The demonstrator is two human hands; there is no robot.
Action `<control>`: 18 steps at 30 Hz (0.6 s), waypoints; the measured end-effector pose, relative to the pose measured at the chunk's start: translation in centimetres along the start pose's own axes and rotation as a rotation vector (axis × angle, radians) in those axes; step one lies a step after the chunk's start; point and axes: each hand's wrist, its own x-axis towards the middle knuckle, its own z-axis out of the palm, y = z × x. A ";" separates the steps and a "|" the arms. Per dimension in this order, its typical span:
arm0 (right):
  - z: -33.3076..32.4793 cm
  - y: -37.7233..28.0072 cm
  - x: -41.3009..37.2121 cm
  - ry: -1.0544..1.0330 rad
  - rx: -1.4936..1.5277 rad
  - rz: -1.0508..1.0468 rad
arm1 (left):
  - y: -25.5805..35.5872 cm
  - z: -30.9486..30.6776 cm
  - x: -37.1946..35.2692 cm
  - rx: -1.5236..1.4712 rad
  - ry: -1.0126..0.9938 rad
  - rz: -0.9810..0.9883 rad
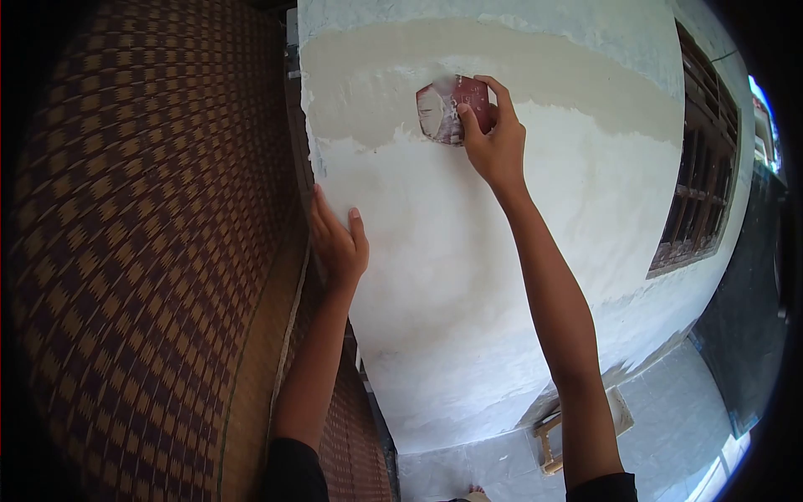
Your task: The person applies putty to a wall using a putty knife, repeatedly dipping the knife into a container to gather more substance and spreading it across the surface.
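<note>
My right hand grips a dark red putty scraper between thumb and fingers, against the upper part of the white wall. Pale putty coats the scraper's left side. Around and above it runs a band of greyish filler, with a ragged lower border over the whiter surface. Lower and to the left, my left hand rests on the wall's left edge, its fingers stretched out and the thumb apart. It holds nothing.
A brown woven mat panel stands close along the left. On the right is a wooden window frame with bars. Below, a small wooden piece lies on the grey tiled floor, near the wall's foot. A dark panel stands at far right.
</note>
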 end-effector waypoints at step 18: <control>-2.0 0.9 1.6 0.018 0.108 0.069 | 0.1 -0.1 -0.1 -0.012 -0.023 0.006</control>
